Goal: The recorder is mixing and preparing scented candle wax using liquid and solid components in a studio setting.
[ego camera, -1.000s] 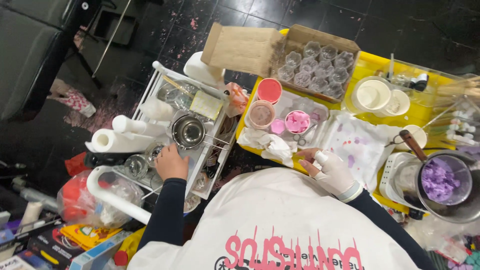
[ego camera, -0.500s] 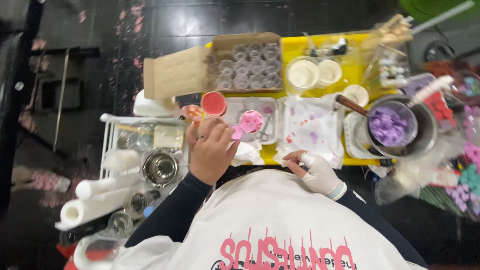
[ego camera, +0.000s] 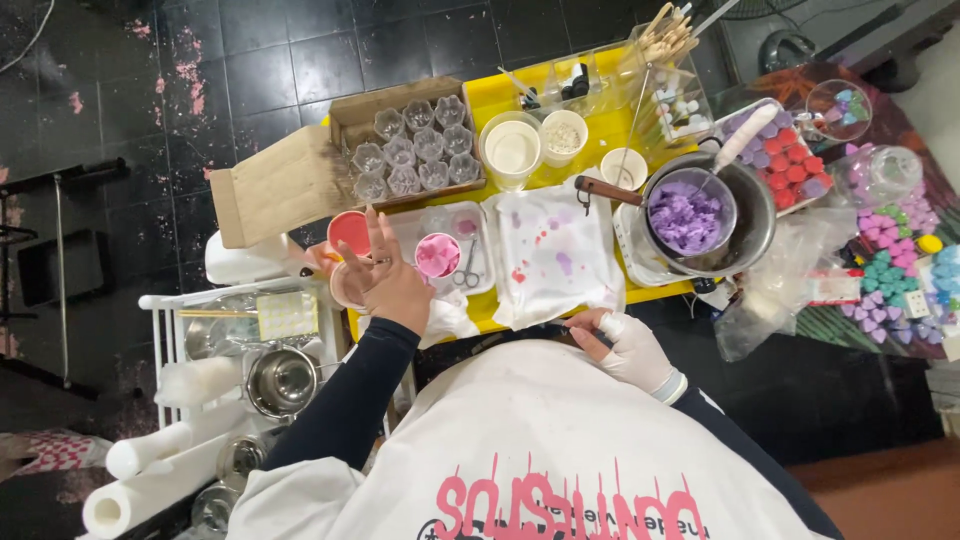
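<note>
One round pink cup (ego camera: 437, 254) sits beside the left hand's (ego camera: 385, 285) spread, empty fingers (ego camera: 378, 235).

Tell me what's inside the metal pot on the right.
The metal pot holds a smaller bowl of purple lumps, with a wooden-handled tool at its rim. Whatever lies under the bowl is hidden.

shiny metal pot (ego camera: 752, 215), cardboard box (ego camera: 300, 170)

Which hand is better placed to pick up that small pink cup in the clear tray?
Left. The bare left hand is spread open right beside the pink cup in the clear tray; the gloved right hand is back at the table's near edge, farther away.
</note>
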